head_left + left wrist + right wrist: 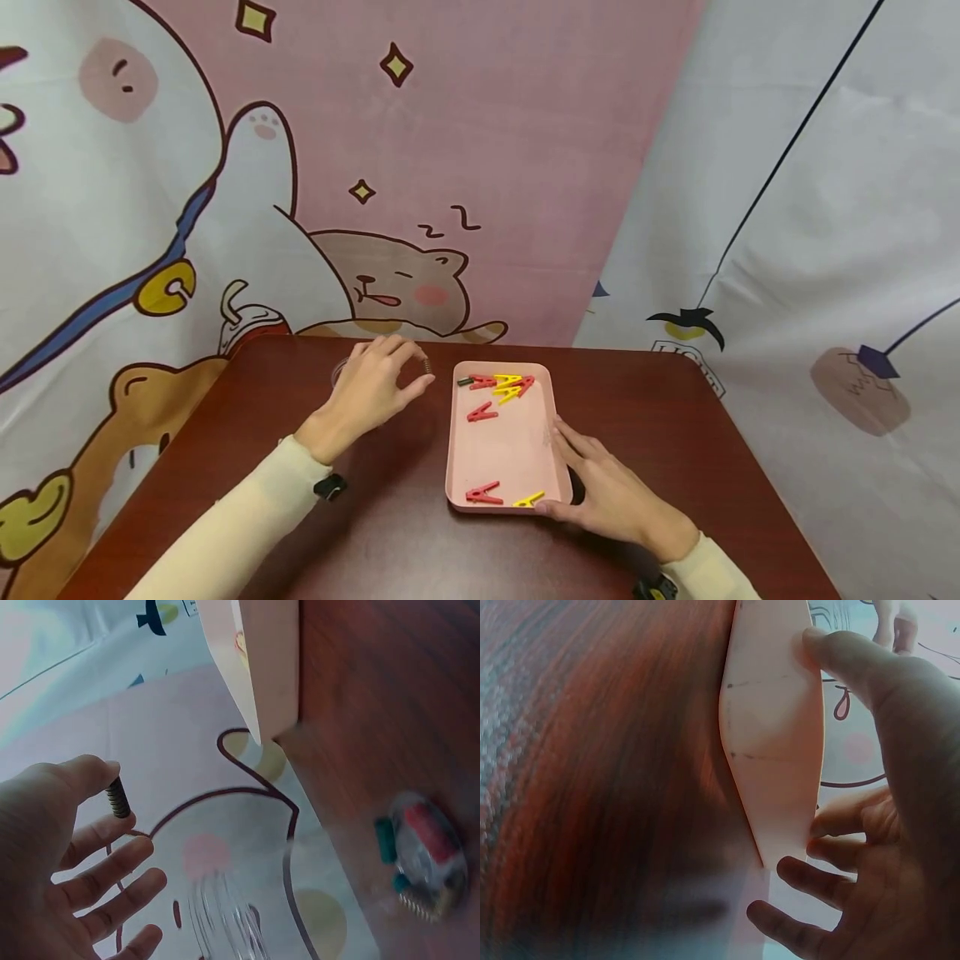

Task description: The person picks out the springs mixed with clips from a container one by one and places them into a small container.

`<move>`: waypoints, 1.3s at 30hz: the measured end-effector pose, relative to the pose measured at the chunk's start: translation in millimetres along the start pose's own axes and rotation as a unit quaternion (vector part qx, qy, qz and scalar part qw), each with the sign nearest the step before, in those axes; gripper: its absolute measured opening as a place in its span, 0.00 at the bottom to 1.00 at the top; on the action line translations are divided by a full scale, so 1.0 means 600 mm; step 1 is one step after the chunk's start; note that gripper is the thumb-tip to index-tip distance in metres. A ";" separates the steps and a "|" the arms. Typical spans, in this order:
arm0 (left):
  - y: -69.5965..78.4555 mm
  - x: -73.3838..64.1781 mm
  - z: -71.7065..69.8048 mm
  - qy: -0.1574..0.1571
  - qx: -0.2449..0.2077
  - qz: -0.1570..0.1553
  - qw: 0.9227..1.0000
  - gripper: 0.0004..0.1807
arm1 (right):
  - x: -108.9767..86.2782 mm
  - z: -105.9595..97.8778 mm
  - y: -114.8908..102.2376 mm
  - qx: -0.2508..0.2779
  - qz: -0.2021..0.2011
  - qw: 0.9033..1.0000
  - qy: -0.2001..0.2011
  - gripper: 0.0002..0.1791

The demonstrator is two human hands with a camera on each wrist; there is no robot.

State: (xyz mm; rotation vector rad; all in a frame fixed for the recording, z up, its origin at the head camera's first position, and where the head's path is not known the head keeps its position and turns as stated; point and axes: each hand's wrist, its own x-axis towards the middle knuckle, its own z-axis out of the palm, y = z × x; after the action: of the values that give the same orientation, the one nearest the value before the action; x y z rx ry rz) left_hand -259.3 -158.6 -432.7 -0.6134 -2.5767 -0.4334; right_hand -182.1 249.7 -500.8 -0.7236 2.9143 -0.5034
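Between thumb and index finger my left hand pinches a small dark coil spring, held above the table to the left of a pink tray. The other left fingers spread loosely. My right hand holds the tray at its near right corner, thumb on the near rim and fingers along the right side. Inside the tray lie several red clips and yellow clips, most grouped at the far end. A small dark piece sits at the far left corner.
In the left wrist view, a blurred clear dish on the brown table holds red and green pieces and a light spring. A clear ridged object shows partly at the bottom. A printed cloth hangs behind the table.
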 end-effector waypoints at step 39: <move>-0.114 -0.059 -0.042 -0.007 0.015 -0.059 0.998 0.20 | 0.000 0.010 0.006 0.012 0.002 1.000 0.009 0.71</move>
State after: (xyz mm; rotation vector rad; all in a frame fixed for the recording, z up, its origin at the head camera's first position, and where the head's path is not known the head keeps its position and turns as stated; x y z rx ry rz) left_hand -255.5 -238.7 -442.1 -0.4565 -2.6365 -0.4289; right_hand -182.7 251.3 -507.5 -0.7123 2.9210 -0.5452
